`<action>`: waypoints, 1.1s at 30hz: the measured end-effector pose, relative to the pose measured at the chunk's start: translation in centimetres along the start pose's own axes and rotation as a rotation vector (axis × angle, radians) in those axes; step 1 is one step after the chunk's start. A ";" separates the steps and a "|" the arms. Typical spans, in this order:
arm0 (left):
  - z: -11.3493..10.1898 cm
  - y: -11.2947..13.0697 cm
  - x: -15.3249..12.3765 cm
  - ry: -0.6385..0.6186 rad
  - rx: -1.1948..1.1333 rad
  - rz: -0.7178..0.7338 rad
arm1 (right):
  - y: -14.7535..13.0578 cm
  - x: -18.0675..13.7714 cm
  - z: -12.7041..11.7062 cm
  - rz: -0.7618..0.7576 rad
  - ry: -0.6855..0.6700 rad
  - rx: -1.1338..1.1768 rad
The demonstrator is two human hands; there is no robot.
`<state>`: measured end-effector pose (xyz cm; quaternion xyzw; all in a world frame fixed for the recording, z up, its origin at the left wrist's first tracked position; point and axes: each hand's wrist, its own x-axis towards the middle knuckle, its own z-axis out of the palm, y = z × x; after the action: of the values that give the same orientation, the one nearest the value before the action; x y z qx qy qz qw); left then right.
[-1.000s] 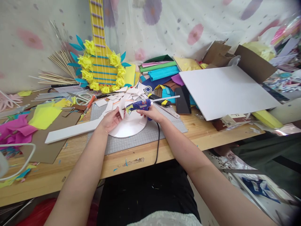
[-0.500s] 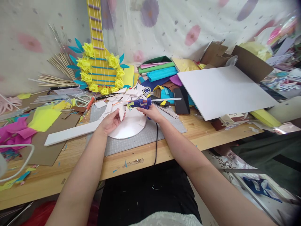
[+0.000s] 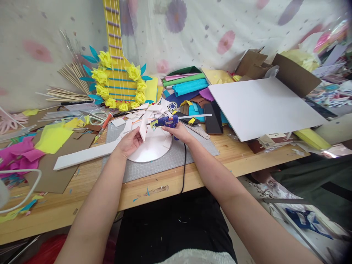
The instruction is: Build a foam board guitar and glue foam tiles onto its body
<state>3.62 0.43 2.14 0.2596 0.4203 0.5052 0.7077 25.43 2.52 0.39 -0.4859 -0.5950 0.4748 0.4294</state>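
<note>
My left hand is closed on a small white foam board piece, held upright over the work. In my right hand is a blue hot glue gun, its nozzle pointing left at the foam piece's edge. A long white glue stick juts from the gun's back. Whether the nozzle touches the piece I cannot tell. Below both hands lies a round white board with a long white neck strip reaching left. They rest on a grey cutting mat.
A yellow paper guitar with flowers stands at the back. White foam scraps lie behind my hands. To the right are a phone, a metal ruler and a large white board. The glue gun's black cord hangs over the table edge.
My left hand has turned the foam piece slightly, so more of its face shows. The glue gun stays close beside it. The whole view has shifted a little.
</note>
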 end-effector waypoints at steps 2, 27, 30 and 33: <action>0.0 0.0 0.1 0.012 -0.019 0.021 | -0.2 -0.2 0.1 -0.001 -0.062 0.040; -0.4 0.4 0.2 0.066 -0.100 0.044 | -1.7 -1.2 0.1 0.046 -0.280 0.060; -0.5 0.4 0.3 0.059 -0.089 0.044 | -1.8 -1.2 0.1 0.055 -0.271 0.057; -0.5 0.3 0.4 0.050 -0.081 0.047 | -1.8 -1.2 0.1 0.050 -0.250 0.065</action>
<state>3.13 0.84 1.98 0.2278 0.4109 0.5444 0.6948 25.23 1.23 2.05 -0.4236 -0.6157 0.5614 0.3554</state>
